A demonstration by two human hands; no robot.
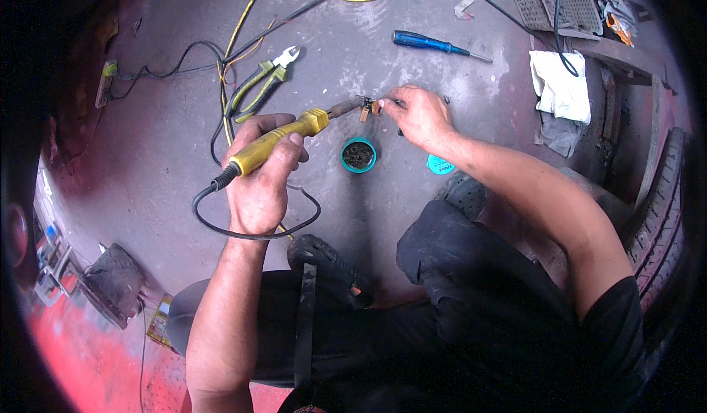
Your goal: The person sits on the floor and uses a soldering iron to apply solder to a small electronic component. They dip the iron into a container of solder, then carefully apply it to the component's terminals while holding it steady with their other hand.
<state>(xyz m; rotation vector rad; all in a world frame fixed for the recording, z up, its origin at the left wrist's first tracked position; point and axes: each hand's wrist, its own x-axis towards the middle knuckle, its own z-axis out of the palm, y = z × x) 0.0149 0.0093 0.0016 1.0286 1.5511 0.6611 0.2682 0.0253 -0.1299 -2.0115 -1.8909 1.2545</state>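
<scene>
Nearest are the person's dark trousers (471,251) and a black shoe (324,254). Ahead of them the left hand (259,196) has its grip wrapped round the yellow handle of a soldering iron (276,146), whose black lead curls below the wrist. A round tin (342,156) with a teal rim and dark contents stands on the floor (331,37), with a teal lid (440,165) to its right, by the right forearm. Beyond the tin, the right hand (423,114) pinches a small brown part (365,112), its grip nearly closed at the fingertips; the iron's end reaches this part, though whether they touch is too small to tell. Farther out lie green-handled pliers (274,81) on the left and a blue screwdriver (431,42) on the right, with a yellow cable (250,4) running past the pliers
</scene>
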